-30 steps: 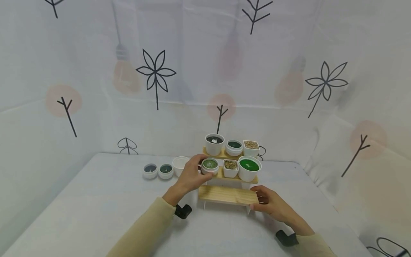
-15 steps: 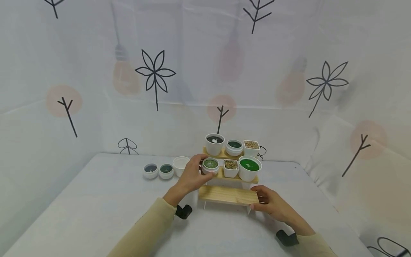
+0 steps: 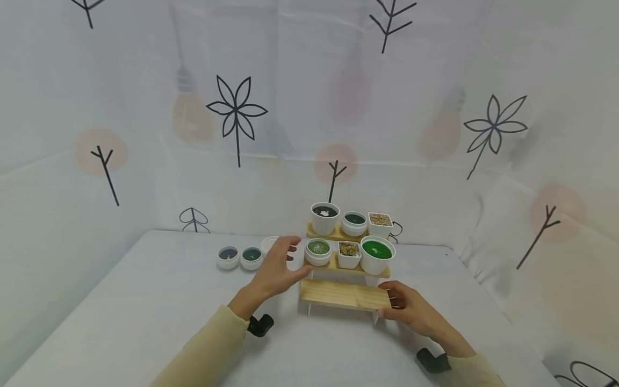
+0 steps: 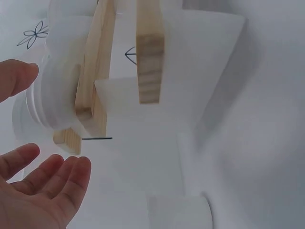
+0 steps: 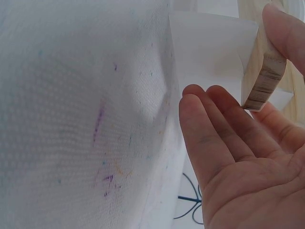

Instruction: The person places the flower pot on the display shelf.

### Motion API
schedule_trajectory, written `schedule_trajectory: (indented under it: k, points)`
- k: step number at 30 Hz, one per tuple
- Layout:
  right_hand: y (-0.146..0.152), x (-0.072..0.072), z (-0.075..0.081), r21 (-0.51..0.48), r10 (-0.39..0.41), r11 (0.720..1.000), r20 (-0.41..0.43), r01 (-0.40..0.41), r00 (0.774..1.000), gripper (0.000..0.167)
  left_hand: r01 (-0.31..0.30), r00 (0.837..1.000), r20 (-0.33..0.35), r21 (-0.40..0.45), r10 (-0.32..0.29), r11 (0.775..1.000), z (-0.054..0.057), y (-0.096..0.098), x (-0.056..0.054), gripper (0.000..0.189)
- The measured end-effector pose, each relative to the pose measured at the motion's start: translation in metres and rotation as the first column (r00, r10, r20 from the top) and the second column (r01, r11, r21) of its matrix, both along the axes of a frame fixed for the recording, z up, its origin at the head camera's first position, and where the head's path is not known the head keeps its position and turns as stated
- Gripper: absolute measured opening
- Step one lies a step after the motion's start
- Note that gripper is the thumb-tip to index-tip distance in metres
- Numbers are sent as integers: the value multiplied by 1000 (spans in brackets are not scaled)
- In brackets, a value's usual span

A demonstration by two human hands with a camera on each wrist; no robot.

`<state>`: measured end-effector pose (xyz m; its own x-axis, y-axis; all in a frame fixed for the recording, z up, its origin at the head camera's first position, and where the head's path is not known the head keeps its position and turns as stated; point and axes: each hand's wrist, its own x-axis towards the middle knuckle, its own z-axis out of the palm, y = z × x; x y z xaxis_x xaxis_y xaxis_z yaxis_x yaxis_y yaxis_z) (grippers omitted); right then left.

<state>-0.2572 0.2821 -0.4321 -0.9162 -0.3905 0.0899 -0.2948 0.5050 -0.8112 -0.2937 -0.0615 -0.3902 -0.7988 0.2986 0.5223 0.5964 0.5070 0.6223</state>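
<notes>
A tiered wooden stand (image 3: 344, 294) has three boards on white supports. My left hand (image 3: 266, 274) is just left of a small white jar (image 3: 317, 253) with pale green contents on the middle board. Its fingers and thumb are spread apart from the jar, as the left wrist view also shows. Beside that jar are a square cup of grains (image 3: 348, 258) and a round cup of bright green (image 3: 376, 260). My right hand (image 3: 413, 309) pinches the right end of the lowest board, thumb against one long edge (image 5: 281, 28) and forefinger at the other.
The top board bears a tall cup with dark contents (image 3: 324, 223), a dark green jar (image 3: 354, 227) and a square cup of pale grains (image 3: 380, 228). Left on the table are two small jars (image 3: 228, 260) and a white cup (image 3: 268, 244), partly behind my left hand.
My left hand has let go of the pale green jar and drawn back to the left, fingers opening. The jar stays on the middle board. My right hand keeps its hold.
</notes>
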Motion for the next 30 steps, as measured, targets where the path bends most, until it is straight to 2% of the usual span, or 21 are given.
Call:
schedule_trajectory:
  k: [6, 11, 20, 23, 27, 30]
  points:
    - [0, 0, -1, 10, -4, 1000, -11, 4, 1000, 57, -33, 999, -33, -32, 32, 999, -5, -19, 5, 62]
    - [0, 0, -2, 11, -7, 1000, -14, 7, 1000, 57, -63, 998, -28, -56, 62, 996, -8, -32, 8, 62]
    - [0, 0, -3, 13, -10, 1000, 8, 10, 1000, 57, -72, 997, -36, -49, 70, 996, -8, -52, 8, 61]
    - [-1, -1, -2, 9, -13, 1000, 4, 13, 1000, 57, -81, 997, -19, -49, 80, 996, -8, -58, 7, 61]
    - [-1, 0, -1, 12, -12, 1000, -1, 12, 1000, 57, -93, 996, -1, -48, 93, 994, -8, -67, 5, 61]
    - [-1, 0, 0, 17, -12, 1000, -3, 12, 1000, 57, -101, 995, -14, -49, 100, 994, -7, -74, 3, 60]
